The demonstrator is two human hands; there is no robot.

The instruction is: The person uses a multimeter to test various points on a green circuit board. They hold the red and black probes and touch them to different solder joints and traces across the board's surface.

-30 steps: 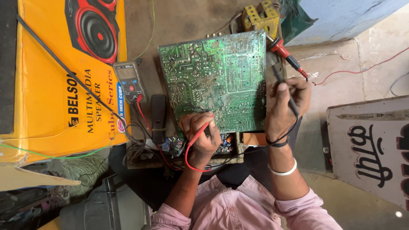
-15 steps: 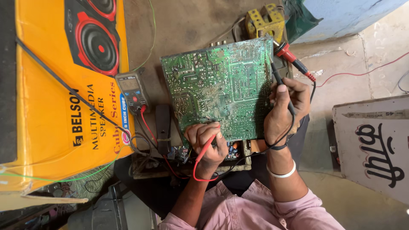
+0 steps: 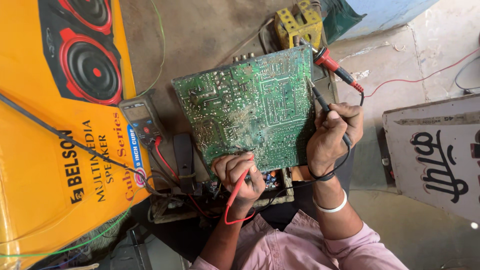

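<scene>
Here the left hand [image 3: 239, 175] pinches a red probe [image 3: 239, 186] against the near edge of the green circuit board [image 3: 250, 107], which tilts up and away from both hands. The right hand [image 3: 334, 135] is closed around a black probe [image 3: 320, 102], whose long axis runs up-left to the board's right edge. Left of the left hand lies a multimeter [image 3: 141, 117]; farther left, a yellow speaker carton [image 3: 45, 150]; beyond the board, a yellow metal block [image 3: 298, 22].

Circuit board [image 3: 250, 107] at centre, 2 hands at its near edge.

Left hand [image 3: 239, 176] sits below the board, right hand [image 3: 332, 137] at its right side; a multimeter [image 3: 142, 117] lies left of it, a large box [image 3: 55, 150] farther left, probably on the floor.
</scene>
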